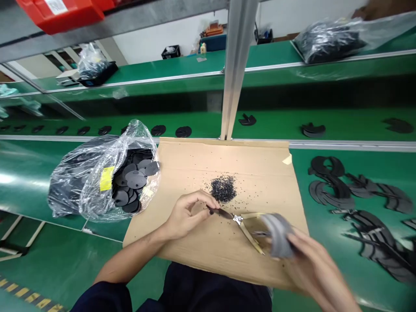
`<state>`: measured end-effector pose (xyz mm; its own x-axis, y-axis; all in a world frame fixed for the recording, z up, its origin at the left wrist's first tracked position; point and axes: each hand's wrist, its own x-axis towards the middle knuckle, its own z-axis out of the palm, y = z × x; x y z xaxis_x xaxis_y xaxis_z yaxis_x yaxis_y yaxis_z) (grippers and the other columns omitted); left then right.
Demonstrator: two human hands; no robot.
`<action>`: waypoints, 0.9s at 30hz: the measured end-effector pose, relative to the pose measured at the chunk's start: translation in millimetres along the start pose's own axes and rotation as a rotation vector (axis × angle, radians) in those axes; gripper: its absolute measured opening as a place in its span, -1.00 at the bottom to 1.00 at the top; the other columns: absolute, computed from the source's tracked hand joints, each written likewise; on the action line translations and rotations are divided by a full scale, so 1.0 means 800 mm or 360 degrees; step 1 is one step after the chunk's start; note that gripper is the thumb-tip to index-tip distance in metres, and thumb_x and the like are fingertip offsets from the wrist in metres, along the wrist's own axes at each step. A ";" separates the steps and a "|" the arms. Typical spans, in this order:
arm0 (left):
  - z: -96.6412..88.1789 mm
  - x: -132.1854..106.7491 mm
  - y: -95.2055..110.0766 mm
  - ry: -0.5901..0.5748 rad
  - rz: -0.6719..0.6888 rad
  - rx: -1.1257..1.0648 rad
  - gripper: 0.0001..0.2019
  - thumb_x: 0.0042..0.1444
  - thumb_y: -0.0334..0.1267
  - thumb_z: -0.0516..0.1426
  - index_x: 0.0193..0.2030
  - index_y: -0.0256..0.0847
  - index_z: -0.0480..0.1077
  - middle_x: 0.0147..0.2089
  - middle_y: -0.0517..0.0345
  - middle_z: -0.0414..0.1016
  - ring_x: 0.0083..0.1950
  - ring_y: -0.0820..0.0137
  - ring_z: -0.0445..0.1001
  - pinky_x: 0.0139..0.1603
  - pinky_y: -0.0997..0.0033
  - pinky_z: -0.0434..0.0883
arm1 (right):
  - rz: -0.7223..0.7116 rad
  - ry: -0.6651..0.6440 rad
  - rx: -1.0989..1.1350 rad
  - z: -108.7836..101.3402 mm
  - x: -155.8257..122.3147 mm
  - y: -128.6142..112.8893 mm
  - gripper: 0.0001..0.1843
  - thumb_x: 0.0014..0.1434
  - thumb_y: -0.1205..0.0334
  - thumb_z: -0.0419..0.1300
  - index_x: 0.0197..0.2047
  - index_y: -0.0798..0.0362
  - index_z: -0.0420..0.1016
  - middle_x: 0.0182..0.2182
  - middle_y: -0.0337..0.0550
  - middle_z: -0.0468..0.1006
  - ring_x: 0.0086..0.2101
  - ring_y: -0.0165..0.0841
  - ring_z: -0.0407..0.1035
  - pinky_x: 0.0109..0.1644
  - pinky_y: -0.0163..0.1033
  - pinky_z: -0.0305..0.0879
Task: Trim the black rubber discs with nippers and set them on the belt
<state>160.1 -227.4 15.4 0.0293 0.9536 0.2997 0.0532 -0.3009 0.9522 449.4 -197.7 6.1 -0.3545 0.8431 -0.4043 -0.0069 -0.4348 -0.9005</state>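
Note:
My left hand [188, 215] is over the cardboard, thumb and index finger pinched at the jaw tips of the cutting pliers [238, 219]. A small dark bit shows between those fingertips; whether it is a separate piece or the jaw tip, I cannot tell. The pliers have pale yellow handles, spread apart. My right hand [308, 253], blurred, is closed on curved dark plastic pieces [278, 236], which partly hide one handle. Just beyond the jaws is a heap of tiny black bits [223, 189], with more scattered around it on the cardboard sheet [185, 160].
To the left, a clear plastic bag [94, 182] spills flat dark discs [134, 180]. Curved black parts [334, 190] lie in piles on the green bench at right. A metal post [237, 69] rises behind the cardboard. More dark parts [183, 131] line the rear strip.

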 end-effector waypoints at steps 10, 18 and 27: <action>-0.005 -0.005 0.001 -0.0437 0.0634 0.0628 -0.79 0.28 -0.56 0.11 -0.08 -0.23 0.50 -0.02 -0.05 0.68 0.18 0.22 0.60 0.17 0.05 0.60 | 0.0353 -0.0528 0.0417 0.090 0.029 -0.017 -0.59 0.09 -0.02 0.47 -0.10 0.08 0.65 -0.44 -0.19 0.54 -0.47 -0.44 0.39 -0.39 -0.35 0.44; -0.007 -0.021 -0.012 -0.0434 0.0763 0.0854 -0.77 0.23 -0.52 0.21 -0.07 -0.13 0.55 0.03 0.08 0.68 0.20 0.22 0.59 0.28 0.02 0.52 | 0.0306 -0.0451 0.0438 0.083 0.030 -0.007 -0.60 0.10 -0.04 0.46 -0.08 0.04 0.67 -0.44 -0.23 0.53 -0.48 -0.47 0.35 -0.40 -0.36 0.43; -0.012 -0.024 -0.001 -0.0514 0.0797 0.1046 -0.75 0.28 -0.49 0.18 0.01 -0.13 0.54 0.02 0.06 0.68 0.19 0.21 0.59 0.21 0.10 0.57 | 0.0324 -0.0444 0.0367 0.088 0.036 -0.007 -0.61 0.10 -0.03 0.46 -0.11 0.07 0.68 -0.47 -0.21 0.55 -0.47 -0.45 0.38 -0.39 -0.36 0.37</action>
<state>150.1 -245.3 9.1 0.4780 0.6882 0.5458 0.5184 -0.7226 0.4573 373.6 -193.6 10.6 -0.6099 0.6282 -0.4831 -0.1088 -0.6702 -0.7342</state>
